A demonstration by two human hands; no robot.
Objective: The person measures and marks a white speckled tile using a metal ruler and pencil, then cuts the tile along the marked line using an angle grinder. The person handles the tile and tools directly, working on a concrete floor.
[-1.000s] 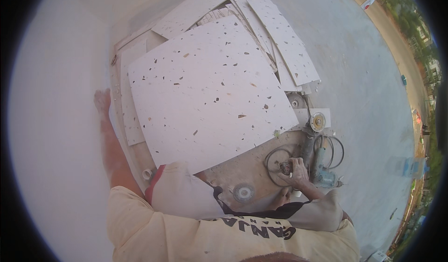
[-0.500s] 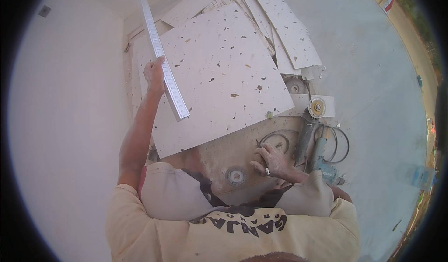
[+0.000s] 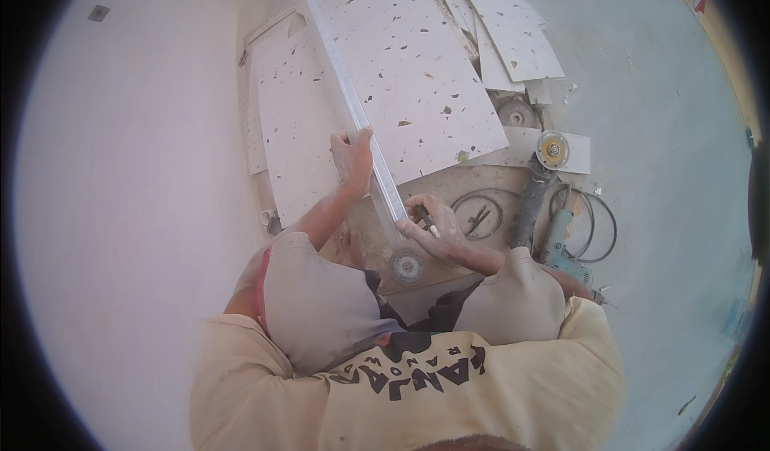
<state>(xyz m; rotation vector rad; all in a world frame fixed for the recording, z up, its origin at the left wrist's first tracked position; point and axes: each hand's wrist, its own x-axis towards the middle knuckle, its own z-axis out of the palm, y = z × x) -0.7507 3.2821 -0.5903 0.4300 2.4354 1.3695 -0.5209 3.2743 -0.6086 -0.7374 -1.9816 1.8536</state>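
A long silvery metal bar [image 3: 340, 82] slants from the far wall corner down toward my lap. My left hand [image 3: 351, 164] is closed around it in its nearer part. At the bar's near end is my right hand [image 3: 443, 233], its fingertips touching or nearly touching the metal. Between those fingers sits a slim pen [image 3: 427, 221], dark with a pale end. Beneath the bar lies a large white slab [image 3: 429, 102] with scattered dark flecks. A round cutting disc [image 3: 407, 266] rests on the dusty floor just below the bar's near end.
To the right lie an angle grinder [image 3: 529, 198] with a yellow-centred disc, a teal power drill [image 3: 557, 246] and a coiled black cable [image 3: 601, 222]. More flecked slabs [image 3: 517, 34] are stacked at the back. A pale wall [image 3: 144, 170] rises on the left.
The bar has come nearer and to the right, held in my left hand. My right hand has moved up and left to its near end, pen still in it.
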